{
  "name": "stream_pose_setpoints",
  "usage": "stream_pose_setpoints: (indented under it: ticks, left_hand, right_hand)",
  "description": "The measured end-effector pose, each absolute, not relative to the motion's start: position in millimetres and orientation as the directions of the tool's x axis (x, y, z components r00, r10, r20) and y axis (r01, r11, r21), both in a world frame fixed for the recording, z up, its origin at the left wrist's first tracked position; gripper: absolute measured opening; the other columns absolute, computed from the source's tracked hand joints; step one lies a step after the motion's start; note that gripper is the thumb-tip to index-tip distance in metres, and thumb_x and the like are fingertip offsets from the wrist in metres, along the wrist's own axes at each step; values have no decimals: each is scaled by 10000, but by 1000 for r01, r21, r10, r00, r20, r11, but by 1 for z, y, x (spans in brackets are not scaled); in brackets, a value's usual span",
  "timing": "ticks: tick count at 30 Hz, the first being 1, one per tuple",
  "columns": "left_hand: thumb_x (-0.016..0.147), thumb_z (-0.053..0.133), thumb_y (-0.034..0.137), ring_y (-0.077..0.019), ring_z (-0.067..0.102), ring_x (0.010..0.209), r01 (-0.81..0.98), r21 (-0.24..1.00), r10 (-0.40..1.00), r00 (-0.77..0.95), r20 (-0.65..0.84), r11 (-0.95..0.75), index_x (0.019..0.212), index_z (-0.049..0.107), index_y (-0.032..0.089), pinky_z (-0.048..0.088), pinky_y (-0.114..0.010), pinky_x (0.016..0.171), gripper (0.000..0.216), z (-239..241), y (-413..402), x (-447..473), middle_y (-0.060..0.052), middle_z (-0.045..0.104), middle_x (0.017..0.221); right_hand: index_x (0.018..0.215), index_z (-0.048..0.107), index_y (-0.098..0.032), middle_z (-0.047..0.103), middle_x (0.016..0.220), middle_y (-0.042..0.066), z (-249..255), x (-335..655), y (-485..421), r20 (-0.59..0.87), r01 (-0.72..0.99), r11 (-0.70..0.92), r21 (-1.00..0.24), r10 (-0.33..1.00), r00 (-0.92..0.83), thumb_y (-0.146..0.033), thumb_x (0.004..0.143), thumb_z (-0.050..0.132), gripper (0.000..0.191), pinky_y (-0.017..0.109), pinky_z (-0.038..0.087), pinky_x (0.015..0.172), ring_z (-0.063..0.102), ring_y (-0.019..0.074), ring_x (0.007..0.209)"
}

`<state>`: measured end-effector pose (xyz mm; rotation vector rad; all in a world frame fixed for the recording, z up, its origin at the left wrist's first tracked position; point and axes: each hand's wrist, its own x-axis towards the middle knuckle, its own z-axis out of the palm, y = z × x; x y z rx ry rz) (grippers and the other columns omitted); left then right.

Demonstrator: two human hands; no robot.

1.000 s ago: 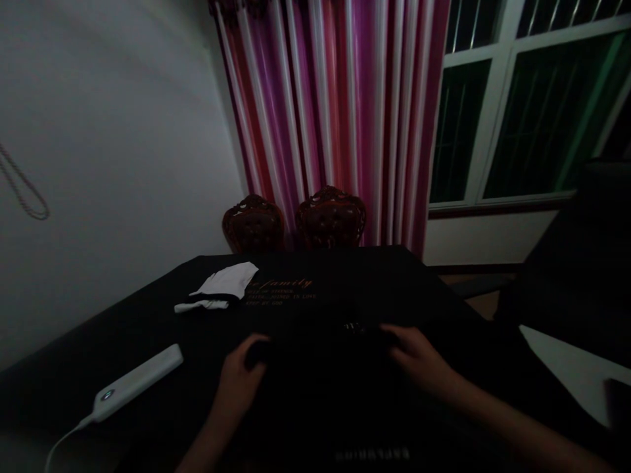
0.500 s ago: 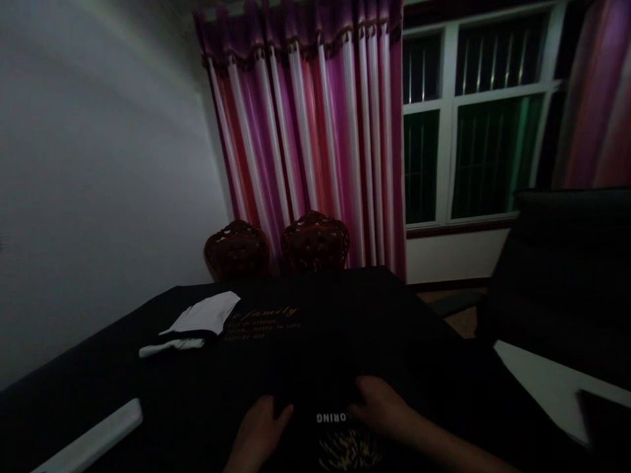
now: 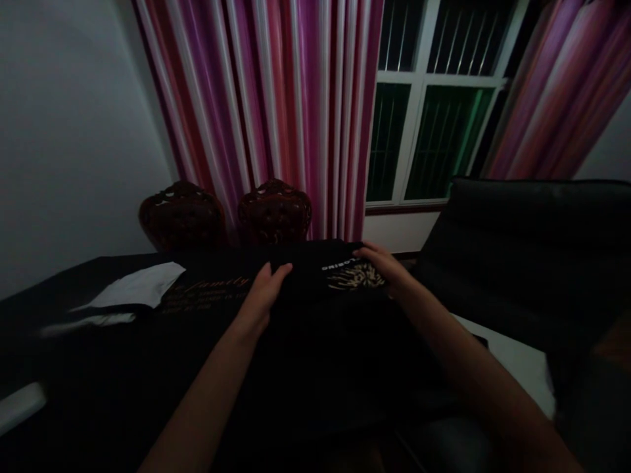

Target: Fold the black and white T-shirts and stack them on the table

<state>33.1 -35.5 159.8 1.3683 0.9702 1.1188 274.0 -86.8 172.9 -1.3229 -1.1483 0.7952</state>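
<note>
Dim room: a striped pink curtain (image 3: 276,112) is hanging behind a table (image 3: 123,368) draped in black. Both arms are reaching forward over the table. The left hand (image 3: 266,289) is pinching the black garment (image 3: 310,279) at its left edge, thumb on top. The right hand (image 3: 382,266) is clasping the right edge, beside the pale print. A white cloth (image 3: 138,287) is lying well to the left.

Between the left hand (image 3: 263,292) and the right hand (image 3: 382,266), a black garment (image 3: 315,279) is printed with white lettering and a pale gold motif. Left of the left hand, orange script is shown on black cloth (image 3: 207,293). Beyond both, the curtain (image 3: 276,112) is striped pink, purple and white.
</note>
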Motion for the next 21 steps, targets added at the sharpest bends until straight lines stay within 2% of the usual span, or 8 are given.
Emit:
stream_pose_setpoints:
  ticks: [3, 5, 8, 11, 14, 17, 21]
  left_hand:
    - [848, 609, 318, -226, 602, 1107, -113, 975, 928, 304, 215, -189, 1216, 503, 128, 465, -367, 983, 427, 153, -56, 80, -138, 613, 1250]
    - [849, 600, 273, -224, 574, 1146, -83, 980, 906, 375, 196, -178, 1286, 401, 121, 434, -363, 1019, 504, 122, -79, 106, -160, 569, 1294]
    - [815, 594, 196, -243, 502, 1238, 136, 985, 871, 490, 30, -110, 1400, 192, 89, 385, -363, 1069, 718, 55, -116, 134, -216, 441, 1400]
    - [792, 570, 154, -259, 308, 1392, 317, 934, 858, 513, -23, -164, 1417, 170, 19, 244, -341, 1160, 754, 6, -138, 147, -252, 273, 1491]
    - [801, 545, 180, -240, 274, 1409, 307, 933, 866, 500, 8, -187, 1435, 168, 24, 223, -317, 1166, 754, -3, -142, 145, -234, 242, 1510]
    - [762, 579, 199, -246, 336, 1376, 271, 950, 844, 536, -12, -158, 1452, 171, 54, 260, -331, 1147, 814, 4, -141, 139, -215, 323, 1483]
    - [712, 629, 228, -287, 408, 1330, 222, 971, 833, 551, -51, -87, 1476, 184, 136, 317, -398, 1110, 888, -5, -146, 136, -192, 406, 1442]
  right_hand:
    - [1096, 560, -196, 662, 814, 16, 175, 330, -128, 145, 179, 76, -981, 897, 418, -363, 749, 625, 391, 262, 544, 616, 654, 169, 712]
    - [1083, 561, -202, 673, 856, 38, 147, 363, -159, 102, 247, -21, -969, 875, 473, -392, 733, 637, 406, 291, 554, 635, 665, 200, 759]
    - [982, 560, -195, 680, 889, 75, 76, 397, -199, 9, 390, -213, -896, 869, 495, -422, 701, 621, 367, 331, 558, 699, 669, 244, 817]
    - [946, 544, -203, 678, 897, 100, 10, 412, -220, 2, 610, -315, -727, 888, 460, -452, 727, 542, 332, 366, 545, 759, 662, 274, 862]
    - [1085, 536, -151, 632, 1074, 185, -17, 411, -221, 154, 787, -348, -510, 863, 481, -480, 755, 463, 472, 426, 513, 856, 633, 318, 982]
    - [1270, 488, -143, 465, 1344, 240, -15, 397, -201, 359, 894, -322, -313, 831, 425, -536, 736, 465, 664, 540, 434, 965, 504, 400, 1202]
    - [1337, 456, -393, 410, 1445, 104, -22, 363, -155, 412, 965, -136, -225, 884, 220, -634, 644, 451, 733, 697, 351, 954, 345, 446, 1328]
